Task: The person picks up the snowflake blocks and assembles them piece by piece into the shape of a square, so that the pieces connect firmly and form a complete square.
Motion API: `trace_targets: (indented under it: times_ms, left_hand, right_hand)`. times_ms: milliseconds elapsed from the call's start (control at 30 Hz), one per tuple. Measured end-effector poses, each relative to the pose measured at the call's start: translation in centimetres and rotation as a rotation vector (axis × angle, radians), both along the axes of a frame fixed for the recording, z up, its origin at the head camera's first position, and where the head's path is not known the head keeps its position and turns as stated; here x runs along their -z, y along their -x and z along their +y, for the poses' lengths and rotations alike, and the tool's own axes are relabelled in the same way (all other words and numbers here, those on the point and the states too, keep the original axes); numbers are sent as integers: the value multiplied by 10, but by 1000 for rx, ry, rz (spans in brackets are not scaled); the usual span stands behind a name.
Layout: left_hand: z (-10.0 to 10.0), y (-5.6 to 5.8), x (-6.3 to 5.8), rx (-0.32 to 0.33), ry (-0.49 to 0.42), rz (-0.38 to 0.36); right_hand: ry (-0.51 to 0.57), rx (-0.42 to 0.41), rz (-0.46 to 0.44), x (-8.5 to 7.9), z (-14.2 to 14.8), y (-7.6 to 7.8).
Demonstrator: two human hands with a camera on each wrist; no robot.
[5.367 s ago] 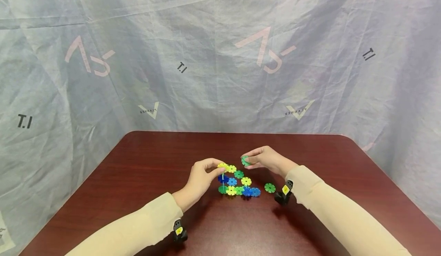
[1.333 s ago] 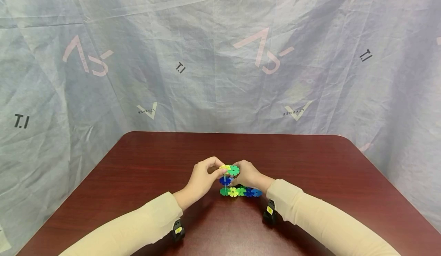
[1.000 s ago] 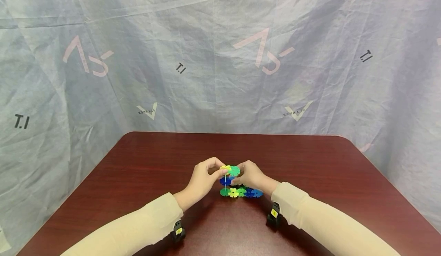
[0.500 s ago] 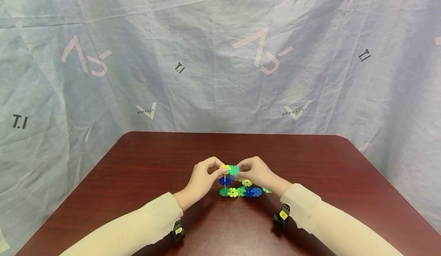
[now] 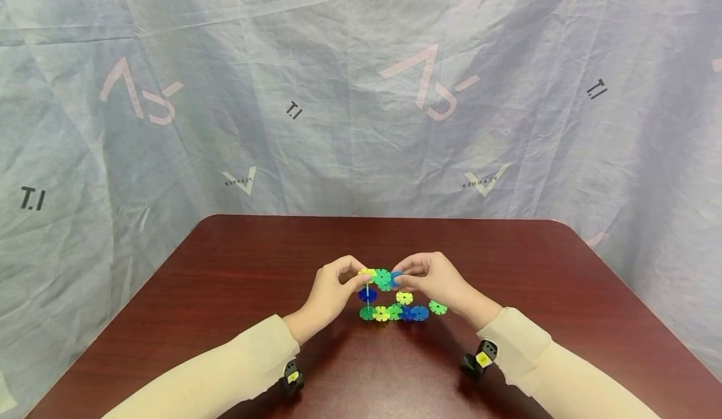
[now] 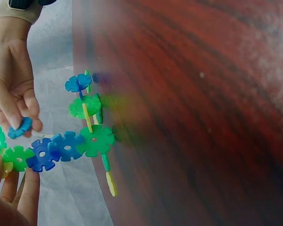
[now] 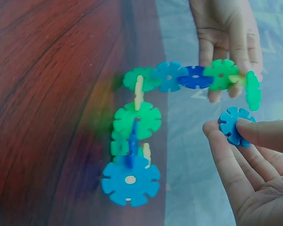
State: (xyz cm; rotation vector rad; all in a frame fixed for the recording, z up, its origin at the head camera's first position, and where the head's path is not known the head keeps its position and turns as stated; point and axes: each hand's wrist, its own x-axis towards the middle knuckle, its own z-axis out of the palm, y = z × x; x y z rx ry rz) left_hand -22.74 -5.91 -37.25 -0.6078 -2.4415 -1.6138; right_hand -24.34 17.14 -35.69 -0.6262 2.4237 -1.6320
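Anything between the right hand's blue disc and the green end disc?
Nothing visible: in the right wrist view, only open space separates the blue disc in the right hand from the green end disc. The left hand pinches the neighboring yellow disc, outside that gap.

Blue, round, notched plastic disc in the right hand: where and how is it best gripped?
Pinch the rim across its flat faces, probably from the person's right, where the right hand is. The blue disc is thin, and this leaves notches facing the round, green, notched plastic disc on its left free.
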Motion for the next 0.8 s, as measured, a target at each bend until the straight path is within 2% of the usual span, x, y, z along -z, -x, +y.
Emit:
trace_targets:
  times_ms: [300, 500, 800]
  left_hand:
    - [0, -1, -1, -6, 10, -6]
    - [1, -1, -2, -9, 24, -9]
    - [2, 1, -3, 12, -29, -11]
  right_hand:
    - [3, 15, 50, -8, 4, -12]
    - [7, 38, 75, -9, 0, -14]
    - [-23, 134, 161, -10, -11, -19]
